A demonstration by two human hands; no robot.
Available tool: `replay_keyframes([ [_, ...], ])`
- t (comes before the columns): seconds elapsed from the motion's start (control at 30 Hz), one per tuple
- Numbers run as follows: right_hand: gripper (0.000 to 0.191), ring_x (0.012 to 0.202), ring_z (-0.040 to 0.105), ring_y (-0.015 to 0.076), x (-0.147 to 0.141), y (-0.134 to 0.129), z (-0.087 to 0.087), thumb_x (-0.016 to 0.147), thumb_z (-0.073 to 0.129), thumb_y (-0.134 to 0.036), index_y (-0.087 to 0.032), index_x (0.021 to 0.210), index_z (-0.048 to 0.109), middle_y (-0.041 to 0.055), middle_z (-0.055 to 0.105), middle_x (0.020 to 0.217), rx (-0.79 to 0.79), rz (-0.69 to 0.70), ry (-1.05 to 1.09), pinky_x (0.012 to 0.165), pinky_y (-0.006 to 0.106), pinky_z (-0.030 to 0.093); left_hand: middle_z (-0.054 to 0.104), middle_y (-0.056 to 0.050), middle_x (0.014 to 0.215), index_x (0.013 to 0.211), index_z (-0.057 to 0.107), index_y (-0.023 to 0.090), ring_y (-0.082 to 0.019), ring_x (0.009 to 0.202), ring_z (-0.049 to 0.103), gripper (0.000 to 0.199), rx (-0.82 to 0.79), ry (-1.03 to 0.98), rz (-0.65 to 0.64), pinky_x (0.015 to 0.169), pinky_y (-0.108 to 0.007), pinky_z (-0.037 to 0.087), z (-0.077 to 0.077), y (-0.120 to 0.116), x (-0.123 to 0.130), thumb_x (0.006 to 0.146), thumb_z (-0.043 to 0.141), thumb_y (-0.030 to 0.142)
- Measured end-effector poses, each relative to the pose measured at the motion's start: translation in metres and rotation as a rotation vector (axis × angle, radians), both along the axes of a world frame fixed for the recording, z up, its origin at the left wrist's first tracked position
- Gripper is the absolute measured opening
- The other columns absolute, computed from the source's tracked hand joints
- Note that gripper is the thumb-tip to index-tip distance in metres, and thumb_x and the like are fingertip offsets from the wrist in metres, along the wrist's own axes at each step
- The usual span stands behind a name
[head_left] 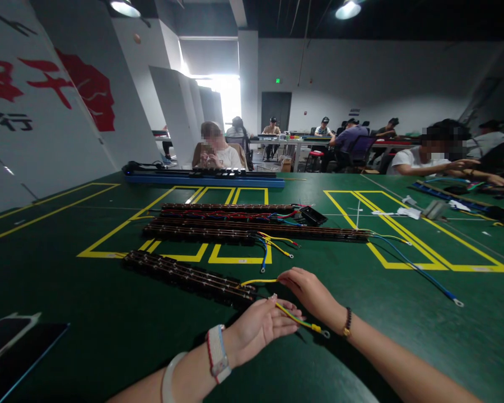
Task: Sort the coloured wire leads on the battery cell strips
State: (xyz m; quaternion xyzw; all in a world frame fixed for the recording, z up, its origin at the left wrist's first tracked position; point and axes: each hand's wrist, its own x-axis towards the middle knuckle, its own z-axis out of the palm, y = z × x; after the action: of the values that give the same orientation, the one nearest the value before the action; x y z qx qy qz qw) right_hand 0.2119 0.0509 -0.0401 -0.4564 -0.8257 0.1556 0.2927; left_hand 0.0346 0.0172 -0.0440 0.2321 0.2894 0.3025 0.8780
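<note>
My left hand (262, 327) is palm up with its fingers stretched out. A yellow-green wire (294, 318) runs from its thumb tip across these fingers, ending in a ring terminal (326, 334) past them. Just above, my right hand (304, 288) pinches a yellow wire (258, 281) between its fingertips; the wire's end is hidden by that hand. The yellow wire comes out of the right end of a long black strip with metal rails (189, 277), lying at a slant on the green table (88, 336). How the yellow-green wire joins the strip is hidden behind my left hand.
More black strips (201, 230) lie beyond, with yellow and blue wires (264, 254) and a small black box (313, 215). A long blue rail (201, 180) lies farther back. A dark flat panel (25, 358) sits near left. People sit across and at the right.
</note>
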Motion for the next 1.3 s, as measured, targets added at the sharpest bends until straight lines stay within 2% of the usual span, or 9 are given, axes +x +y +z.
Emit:
replay_keyframes([
  [0.13,0.017,0.083,0.06,0.0142,0.0,0.0,0.0,0.094,0.046,-0.015,-0.017,0.099,0.062,0.0049,0.064,0.09,0.095,0.023,-0.065,0.073,0.026,0.048,0.069,-0.019,0.101,0.092,0.061,0.006,-0.023,0.092,0.068,0.027,0.009,0.007,0.02,0.099,-0.043,0.042,0.001,-0.001,0.001,0.092,0.045,0.028],
  [0.3,0.016,0.073,0.051,0.0146,0.003,0.001,0.003,0.094,0.048,-0.02,-0.016,0.09,0.063,0.0034,0.056,0.078,0.349,0.099,-0.227,0.066,0.026,0.042,0.07,-0.018,0.098,0.089,0.061,0.007,-0.023,0.09,0.069,0.024,0.01,-0.003,0.026,0.101,-0.046,0.04,0.0,-0.001,0.001,0.092,0.046,0.026],
  [0.4,0.02,0.07,0.048,0.0148,0.006,-0.002,0.011,0.096,0.045,-0.022,-0.016,0.092,0.063,0.0034,0.055,0.076,0.477,0.134,-0.305,0.066,0.028,0.039,0.07,-0.018,0.098,0.091,0.062,0.007,-0.023,0.089,0.069,0.025,-0.008,-0.033,0.031,0.1,-0.045,0.041,-0.001,-0.001,0.001,0.092,0.046,0.026],
  [0.6,0.024,0.069,0.048,0.0158,0.007,-0.009,0.025,0.097,0.04,-0.02,-0.014,0.102,0.062,0.0047,0.056,0.077,0.574,0.247,-0.411,0.068,0.03,0.039,0.071,-0.014,0.097,0.091,0.065,0.007,-0.02,0.088,0.069,0.027,-0.028,-0.01,0.036,0.095,-0.039,0.045,0.001,0.0,0.001,0.092,0.044,0.024],
  [0.7,0.022,0.069,0.049,0.0155,0.005,-0.006,0.021,0.096,0.043,-0.021,-0.015,0.094,0.064,0.0038,0.057,0.074,0.509,0.154,-0.318,0.067,0.029,0.04,0.072,-0.015,0.096,0.09,0.064,0.007,-0.021,0.089,0.069,0.025,-0.034,-0.031,0.036,0.098,-0.041,0.043,0.002,0.0,0.001,0.092,0.044,0.022],
  [0.8,0.018,0.071,0.053,0.0145,0.003,0.0,0.013,0.094,0.049,-0.021,-0.016,0.087,0.065,0.0029,0.058,0.074,0.341,0.059,-0.149,0.066,0.026,0.043,0.071,-0.018,0.099,0.09,0.062,0.006,-0.024,0.095,0.068,0.026,-0.055,-0.038,0.013,0.102,-0.043,0.04,0.002,0.0,0.0,0.092,0.045,0.025],
  [1.03,0.01,0.077,0.061,0.0131,0.001,0.01,-0.001,0.088,0.058,-0.014,-0.017,0.084,0.066,0.0016,0.065,0.081,0.003,0.012,0.057,0.07,0.023,0.047,0.068,-0.022,0.108,0.094,0.061,0.005,-0.026,0.104,0.065,0.027,-0.057,-0.05,-0.014,0.105,-0.043,0.036,0.002,0.001,-0.002,0.092,0.046,0.027],
  [1.17,0.012,0.077,0.062,0.0137,-0.001,0.011,-0.007,0.087,0.058,-0.011,-0.017,0.08,0.065,0.0011,0.066,0.08,-0.07,0.031,0.071,0.07,0.024,0.047,0.068,-0.022,0.107,0.093,0.06,0.005,-0.026,0.102,0.066,0.026,-0.049,-0.047,-0.017,0.105,-0.044,0.036,0.002,0.001,-0.002,0.092,0.045,0.026],
  [1.3,0.009,0.076,0.061,0.0144,-0.002,0.011,-0.01,0.088,0.057,-0.014,-0.017,0.082,0.062,0.0021,0.065,0.082,-0.045,0.003,0.044,0.068,0.024,0.047,0.069,-0.021,0.105,0.094,0.06,0.005,-0.025,0.1,0.066,0.028,-0.054,-0.053,-0.02,0.105,-0.043,0.037,0.003,0.001,-0.002,0.093,0.042,0.027],
])
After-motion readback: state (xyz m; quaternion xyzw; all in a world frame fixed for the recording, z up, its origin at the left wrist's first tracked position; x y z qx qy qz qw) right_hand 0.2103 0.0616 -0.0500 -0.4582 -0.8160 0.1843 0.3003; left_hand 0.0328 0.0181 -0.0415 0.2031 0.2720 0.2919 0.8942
